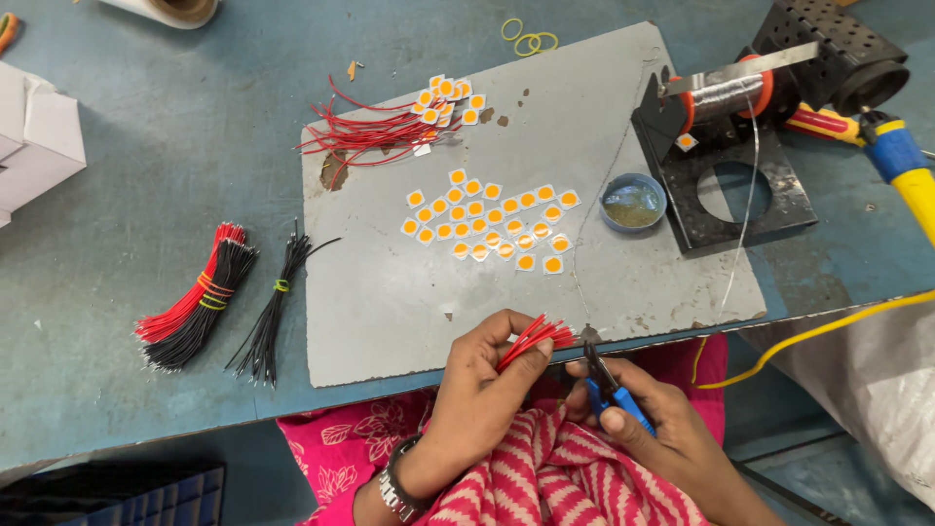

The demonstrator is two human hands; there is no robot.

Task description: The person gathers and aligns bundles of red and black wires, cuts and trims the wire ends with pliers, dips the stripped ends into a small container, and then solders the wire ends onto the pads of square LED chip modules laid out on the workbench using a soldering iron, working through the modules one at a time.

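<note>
1. fingers (521,356) of the left hand (482,390) are pinched together on a small bunch of thin red insulated wires (536,336), whose free ends fan out toward the near edge of the grey metal work plate (390,312).
2. right hand (653,429) is wrapped around the blue handles of a small pair of black-jawed cutting pliers (609,385); the tool's tip sits just beside the ends of the red wires, at the plate's near edge.
3. both hands hover over the person's lap, above pink and red patterned cloth (545,477); a metal wristwatch (394,487) shows on the left wrist.
4. on the plate lies a cluster of small white squares with orange centres (492,219), and farther off a second heap of the same squares (448,97) touching a loose pile of red wires (370,131).
5. a small round blue tin (632,202) sits near the plate's right edge, beside a black metal stand carrying a spool of silvery wire (726,97).
6. left of the plate, on the blue-grey desk (146,156), rest a banded bundle of red and black wires (195,297) and, just beside it, a thinner banded bundle of black wires (273,312).
7. at the far right lie a tool with a blue and yellow handle (901,161) and a yellow cable (818,331).
</note>
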